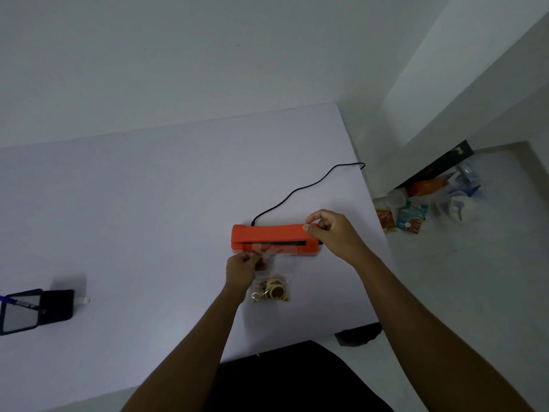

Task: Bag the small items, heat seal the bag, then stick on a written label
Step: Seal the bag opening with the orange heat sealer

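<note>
An orange heat sealer (273,231) lies across the white table (148,203), its jaw slightly apart. A clear plastic bag (282,267) lies in front of it, its top edge pushed into the jaw. Small tan rings and metal hooks (273,291) sit in the bag's bottom. My left hand (242,269) pinches the bag's upper left edge near the sealer. My right hand (332,233) grips the right end of the sealer's lid between thumb and fingers.
The sealer's black cord (300,190) runs back to the table's right edge. A black mesh holder with a blue pen (20,309) stands at the far left. Packets and bags (430,203) lie on the floor to the right. A dark seat (297,379) is below me.
</note>
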